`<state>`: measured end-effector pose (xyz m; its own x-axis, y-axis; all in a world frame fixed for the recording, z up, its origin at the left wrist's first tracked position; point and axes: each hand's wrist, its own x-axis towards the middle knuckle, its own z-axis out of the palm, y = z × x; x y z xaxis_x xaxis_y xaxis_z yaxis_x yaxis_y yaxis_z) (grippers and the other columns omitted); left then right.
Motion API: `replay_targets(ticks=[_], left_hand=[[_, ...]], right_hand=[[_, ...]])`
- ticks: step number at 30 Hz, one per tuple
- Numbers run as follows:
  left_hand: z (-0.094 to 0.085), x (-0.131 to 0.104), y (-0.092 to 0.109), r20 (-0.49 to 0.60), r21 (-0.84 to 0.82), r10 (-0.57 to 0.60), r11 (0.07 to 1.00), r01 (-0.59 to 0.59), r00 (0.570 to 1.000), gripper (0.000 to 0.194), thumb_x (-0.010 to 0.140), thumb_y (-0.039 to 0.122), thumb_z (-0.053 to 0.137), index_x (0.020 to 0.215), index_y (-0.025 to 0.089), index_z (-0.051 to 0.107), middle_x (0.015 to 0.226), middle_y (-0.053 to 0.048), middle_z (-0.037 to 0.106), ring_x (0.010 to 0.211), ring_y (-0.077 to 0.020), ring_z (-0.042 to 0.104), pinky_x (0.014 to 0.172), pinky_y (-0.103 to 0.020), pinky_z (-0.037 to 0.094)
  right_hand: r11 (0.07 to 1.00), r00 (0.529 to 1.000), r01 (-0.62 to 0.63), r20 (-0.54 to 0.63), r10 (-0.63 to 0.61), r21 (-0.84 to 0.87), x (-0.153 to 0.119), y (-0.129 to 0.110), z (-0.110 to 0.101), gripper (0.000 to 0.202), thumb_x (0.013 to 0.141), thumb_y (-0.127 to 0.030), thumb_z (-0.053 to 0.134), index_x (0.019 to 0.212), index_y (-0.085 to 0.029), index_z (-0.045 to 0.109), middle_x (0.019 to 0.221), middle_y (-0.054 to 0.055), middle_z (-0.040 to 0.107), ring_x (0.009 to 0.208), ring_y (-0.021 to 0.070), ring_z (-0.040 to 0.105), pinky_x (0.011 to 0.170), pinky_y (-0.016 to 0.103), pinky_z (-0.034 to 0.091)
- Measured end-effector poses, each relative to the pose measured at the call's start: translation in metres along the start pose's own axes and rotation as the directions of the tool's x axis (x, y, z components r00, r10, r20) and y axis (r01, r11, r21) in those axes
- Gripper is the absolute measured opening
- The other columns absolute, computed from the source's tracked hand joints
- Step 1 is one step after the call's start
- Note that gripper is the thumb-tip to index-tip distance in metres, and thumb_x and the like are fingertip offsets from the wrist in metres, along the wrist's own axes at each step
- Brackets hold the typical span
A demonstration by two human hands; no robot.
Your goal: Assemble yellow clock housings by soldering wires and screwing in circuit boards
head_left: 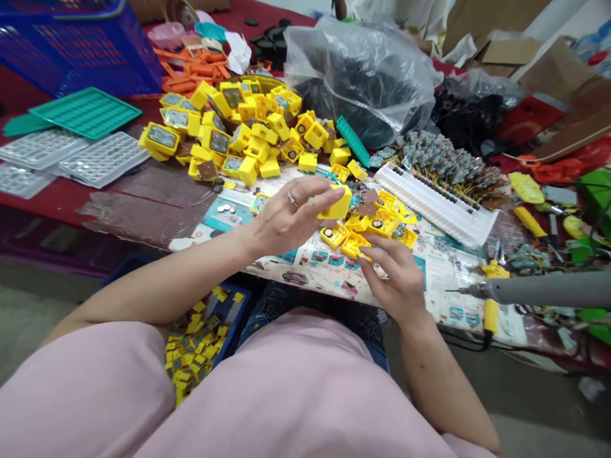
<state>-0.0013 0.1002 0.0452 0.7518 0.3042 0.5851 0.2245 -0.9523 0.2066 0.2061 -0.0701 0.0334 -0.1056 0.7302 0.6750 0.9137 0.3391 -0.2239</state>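
Observation:
My left hand (298, 213), with a ring on one finger, is closed on a yellow plastic casing (338, 202) held just above the table. The casing's plain side faces me, and its far side is hidden. Lower and to the right, my right hand (394, 270) has its fingertips at a small open yellow casing (354, 245) lying on the printed sheet. Whether those fingers pinch it or only touch it is hard to make out. Several more open yellow casings (384, 222) with round parts inside lie just beyond, beside brown square pieces (366, 202).
A heap of yellow casings (258, 137) lies behind my hands. A white rack (439, 207) of wired circuit boards stands to the right, near a grey electric screwdriver (534, 291). Trays (102, 159) and a blue basket (81, 48) are left. Below, a bin (238, 312) holds yellow casings.

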Motion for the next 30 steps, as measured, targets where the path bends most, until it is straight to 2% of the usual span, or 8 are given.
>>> replay_targets(ticks=[7, 11, 15, 18, 20, 24, 28, 30], left_hand=[[0.016, -0.003, 0.022, 0.013, -0.137, 0.081, 0.988, -0.078, 0.997, 0.053, 0.095, 0.020, 0.052, 0.144, 0.038, 0.045, 0.129, -0.007, 0.061, 0.135, -0.0253, 0.055, 0.112, -0.051, 0.048], [0.025, -0.007, 0.031, -0.080, -0.181, 0.164, 0.968, -0.176, 0.983, 0.062, 0.093, 0.015, 0.054, 0.146, 0.041, 0.037, 0.130, -0.005, 0.060, 0.133, -0.0231, 0.057, 0.111, -0.046, 0.050], [0.033, -0.012, 0.041, -0.147, -0.241, 0.189, 0.945, -0.220, 0.971, 0.076, 0.092, 0.013, 0.054, 0.152, 0.046, 0.022, 0.138, -0.005, 0.057, 0.135, -0.0220, 0.056, 0.112, -0.045, 0.050], [0.033, -0.017, 0.048, -0.059, -0.361, -0.011, 0.933, -0.011, 0.998, 0.075, 0.094, 0.018, 0.052, 0.157, 0.040, 0.017, 0.153, -0.009, 0.047, 0.142, -0.0262, 0.049, 0.118, -0.049, 0.043], [0.031, -0.021, 0.051, 0.070, -0.548, -0.106, 0.826, 0.128, 0.992, 0.072, 0.097, 0.022, 0.045, 0.160, 0.033, 0.012, 0.158, -0.013, 0.042, 0.143, -0.0265, 0.048, 0.119, -0.049, 0.043], [0.028, -0.031, 0.055, 0.315, -0.753, 0.006, 0.611, 0.245, 0.949, 0.068, 0.100, 0.030, 0.045, 0.161, 0.032, 0.014, 0.156, -0.013, 0.047, 0.143, -0.0245, 0.050, 0.117, -0.045, 0.046], [0.040, -0.043, 0.062, 0.249, -0.607, -0.017, 0.776, 0.170, 0.968, 0.079, 0.092, 0.031, 0.064, 0.159, 0.025, 0.022, 0.144, -0.013, 0.060, 0.136, -0.0246, 0.057, 0.116, -0.041, 0.046], [0.049, -0.049, 0.065, 0.174, -0.488, -0.036, 0.865, 0.118, 0.984, 0.076, 0.092, 0.025, 0.063, 0.158, 0.023, 0.025, 0.144, -0.014, 0.059, 0.134, -0.0247, 0.057, 0.112, -0.039, 0.048]], right_hand=[[0.970, 0.981, -0.191, 0.011, 0.192, 0.148, -0.003, -0.011, 0.004, 0.045, 0.091, -0.025, 0.068, 0.135, -0.022, 0.057, 0.116, 0.010, 0.075, 0.102, 0.0205, 0.074, 0.091, 0.035, 0.062], [0.874, 0.939, -0.333, 0.044, 0.340, 0.355, -0.007, -0.016, 0.011, 0.062, 0.091, -0.036, 0.069, 0.148, -0.023, 0.046, 0.121, 0.009, 0.073, 0.093, 0.0168, 0.075, 0.086, 0.032, 0.064], [0.825, 0.926, -0.354, 0.041, 0.375, 0.440, -0.008, -0.019, 0.012, 0.053, 0.091, -0.034, 0.068, 0.141, -0.024, 0.053, 0.119, 0.008, 0.074, 0.090, 0.0163, 0.076, 0.083, 0.031, 0.065], [0.886, 0.952, -0.264, -0.047, 0.303, 0.382, -0.009, -0.017, 0.007, 0.041, 0.091, -0.026, 0.068, 0.131, -0.026, 0.060, 0.116, 0.006, 0.076, 0.092, 0.0174, 0.075, 0.082, 0.031, 0.065], [0.942, 0.982, -0.133, -0.086, 0.166, 0.308, -0.013, -0.013, 0.004, 0.039, 0.090, -0.017, 0.066, 0.128, -0.027, 0.062, 0.117, 0.006, 0.076, 0.102, 0.0186, 0.074, 0.088, 0.032, 0.064], [0.976, 0.998, 0.060, -0.034, -0.054, 0.210, -0.030, -0.005, 0.009, 0.037, 0.092, -0.012, 0.061, 0.125, -0.027, 0.063, 0.116, 0.007, 0.076, 0.109, 0.0176, 0.073, 0.093, 0.033, 0.062], [0.992, 0.998, 0.026, 0.048, -0.032, 0.127, -0.050, -0.001, -0.002, 0.036, 0.091, -0.015, 0.062, 0.122, -0.032, 0.067, 0.125, 0.006, 0.072, 0.119, 0.0210, 0.068, 0.099, 0.041, 0.059], [0.992, 0.963, -0.123, 0.244, 0.114, 0.018, -0.055, 0.004, -0.023, 0.034, 0.092, -0.017, 0.062, 0.122, -0.031, 0.068, 0.132, 0.009, 0.068, 0.126, 0.0277, 0.063, 0.102, 0.051, 0.056]])
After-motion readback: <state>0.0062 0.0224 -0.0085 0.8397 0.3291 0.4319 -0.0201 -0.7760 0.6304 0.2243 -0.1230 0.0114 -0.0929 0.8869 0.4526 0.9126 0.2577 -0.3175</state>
